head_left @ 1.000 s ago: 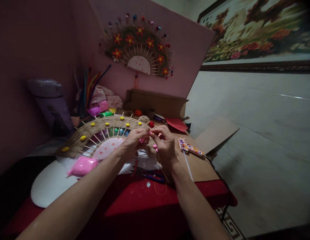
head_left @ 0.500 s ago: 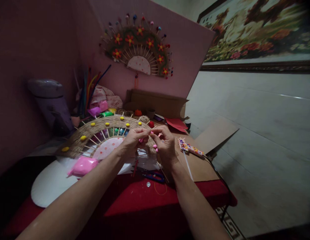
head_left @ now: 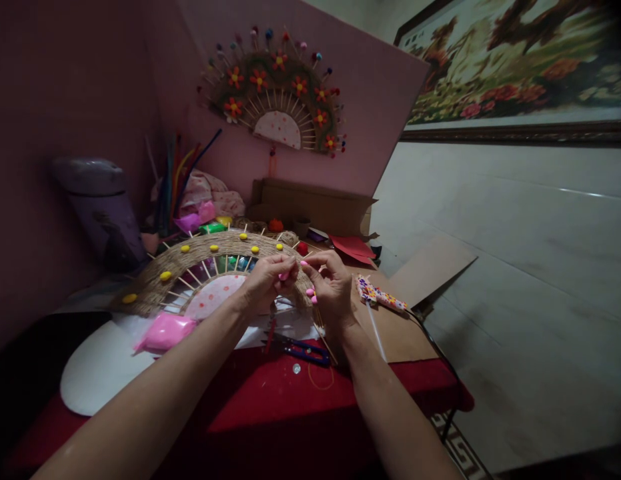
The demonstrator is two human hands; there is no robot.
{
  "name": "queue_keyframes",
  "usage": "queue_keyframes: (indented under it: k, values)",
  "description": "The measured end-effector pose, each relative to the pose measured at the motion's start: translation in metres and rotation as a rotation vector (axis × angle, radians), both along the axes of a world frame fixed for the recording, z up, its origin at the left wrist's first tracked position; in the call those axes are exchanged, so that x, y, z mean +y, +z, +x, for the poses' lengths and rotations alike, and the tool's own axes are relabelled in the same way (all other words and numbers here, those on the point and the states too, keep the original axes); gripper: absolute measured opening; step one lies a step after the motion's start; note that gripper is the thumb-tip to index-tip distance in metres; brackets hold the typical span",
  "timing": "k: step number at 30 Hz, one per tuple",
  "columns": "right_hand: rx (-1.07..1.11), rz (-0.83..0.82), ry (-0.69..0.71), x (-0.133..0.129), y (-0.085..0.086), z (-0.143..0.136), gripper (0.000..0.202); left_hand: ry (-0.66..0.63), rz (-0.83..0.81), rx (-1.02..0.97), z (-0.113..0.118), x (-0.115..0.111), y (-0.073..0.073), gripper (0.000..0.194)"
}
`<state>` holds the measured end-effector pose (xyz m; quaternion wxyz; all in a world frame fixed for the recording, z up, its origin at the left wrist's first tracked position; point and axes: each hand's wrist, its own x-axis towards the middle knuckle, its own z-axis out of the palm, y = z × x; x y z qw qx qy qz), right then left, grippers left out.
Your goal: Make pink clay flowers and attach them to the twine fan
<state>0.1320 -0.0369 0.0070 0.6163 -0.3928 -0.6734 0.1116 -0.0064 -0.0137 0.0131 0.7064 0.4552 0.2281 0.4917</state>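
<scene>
My left hand (head_left: 271, 280) is closed, pinching a lump of pink clay (head_left: 284, 275) between its fingers. Just to its right, my right hand (head_left: 334, 290) grips a small pink clay piece (head_left: 304, 263) between thumb and forefinger. Both hands hover over the right end of a twine-covered fan (head_left: 200, 252) with wooden sticks and yellow clay ovals. Small pink clay petals (head_left: 311, 293) sit on the fan below my right hand, partly hidden by it. A bag of pink clay (head_left: 166, 332) lies by my left forearm.
Blue-handled scissors (head_left: 307, 352) lie on the red tablecloth (head_left: 270, 400) beneath my hands. To the right are a patterned glue gun (head_left: 380, 295) and cardboard (head_left: 405, 340). A white disc (head_left: 97, 367) lies at left. A finished-looking fan (head_left: 275, 93) hangs on the pink wall.
My hands have drawn slightly apart, and the small pink piece now shows separately in my right fingers, away from the lump in my left. The view has shifted a little.
</scene>
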Motion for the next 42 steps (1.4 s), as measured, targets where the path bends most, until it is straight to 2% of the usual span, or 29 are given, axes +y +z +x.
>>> queue_keyframes:
  k: [9, 24, 31, 42]
  values:
    - [-0.017, -0.005, 0.044, 0.0017, -0.0024, 0.0007, 0.008, 0.039, 0.024, 0.053, 0.0009, -0.0031, 0.0024, 0.035]
    - [-0.034, -0.057, 0.087, -0.0005, -0.0007, 0.0001, 0.011, -0.003, 0.01, 0.045, 0.0009, -0.0058, 0.0044, 0.038]
    - [-0.014, -0.037, 0.056, -0.0004, -0.0017, -0.0002, 0.008, -0.035, -0.025, 0.056, -0.0001, -0.0049, 0.0031, 0.039]
    - [-0.015, -0.03, 0.026, -0.0007, -0.0016, -0.0004, 0.013, -0.007, -0.004, 0.043, 0.0012, -0.0032, 0.0029, 0.037]
